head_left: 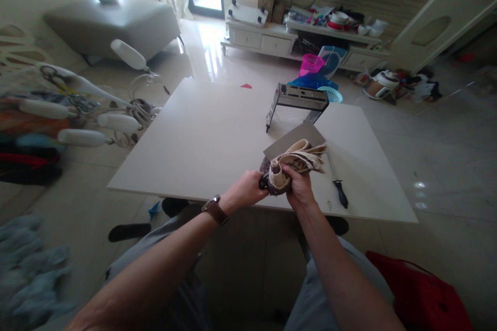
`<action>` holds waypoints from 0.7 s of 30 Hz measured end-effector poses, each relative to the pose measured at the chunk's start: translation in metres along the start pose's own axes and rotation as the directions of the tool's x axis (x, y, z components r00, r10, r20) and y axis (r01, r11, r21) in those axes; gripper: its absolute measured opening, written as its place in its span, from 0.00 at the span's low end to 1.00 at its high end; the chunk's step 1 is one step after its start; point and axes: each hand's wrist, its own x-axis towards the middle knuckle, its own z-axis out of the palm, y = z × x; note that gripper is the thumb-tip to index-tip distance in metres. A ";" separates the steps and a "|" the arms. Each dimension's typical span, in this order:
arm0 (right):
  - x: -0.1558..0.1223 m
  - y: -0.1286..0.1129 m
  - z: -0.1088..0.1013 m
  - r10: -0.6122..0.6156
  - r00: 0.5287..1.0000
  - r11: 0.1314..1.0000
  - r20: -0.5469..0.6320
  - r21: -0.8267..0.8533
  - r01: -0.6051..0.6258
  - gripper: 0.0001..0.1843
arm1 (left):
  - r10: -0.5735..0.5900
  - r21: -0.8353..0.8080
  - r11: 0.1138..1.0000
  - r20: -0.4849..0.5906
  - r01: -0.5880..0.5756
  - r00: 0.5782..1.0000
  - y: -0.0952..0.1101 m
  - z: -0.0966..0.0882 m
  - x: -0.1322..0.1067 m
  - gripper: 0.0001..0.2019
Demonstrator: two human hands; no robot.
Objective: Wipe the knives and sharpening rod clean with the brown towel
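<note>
My left hand (248, 189) is closed around the black handle of a cleaver. The cleaver's broad grey blade (291, 140) points away from me over the white table (194, 134). In my right hand (301, 189) a bunched brown and beige cloth (298, 160) is gripped, lying against the near part of the cleaver and hiding some of it. Right of the cloth lies a sharpening steel (340, 194) with a black handle; its rod runs away from me. Beyond the blade stands a metal and black knife rack (301, 95).
A small light-coloured item (329, 206) lies near the front edge. At the far side are a red piece (246, 86) and a pale blue basket (334, 94). White lamp arms (116, 121) stand left of the table. A red bag (419, 289) is at lower right.
</note>
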 end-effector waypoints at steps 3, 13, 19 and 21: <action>0.000 -0.001 0.000 -0.022 0.999 1.000 -0.027 -0.014 0.022 0.20 | 0.016 0.022 1.000 -0.001 -0.016 1.000 0.002 0.000 -0.001 0.05; 0.003 -0.001 -0.001 -0.072 0.990 0.997 -0.119 -0.038 0.068 0.21 | 0.033 0.040 0.999 0.014 -0.034 0.999 0.007 0.001 0.000 0.05; 0.005 -0.003 -0.004 -0.025 0.996 1.000 -0.084 -0.019 0.024 0.20 | 0.007 0.069 0.998 0.023 -0.008 1.000 0.005 0.003 0.001 0.06; 0.005 -0.003 -0.005 -0.022 0.997 1.000 -0.080 -0.017 0.021 0.20 | 0.005 0.066 0.998 0.025 -0.007 1.000 0.005 0.004 0.001 0.06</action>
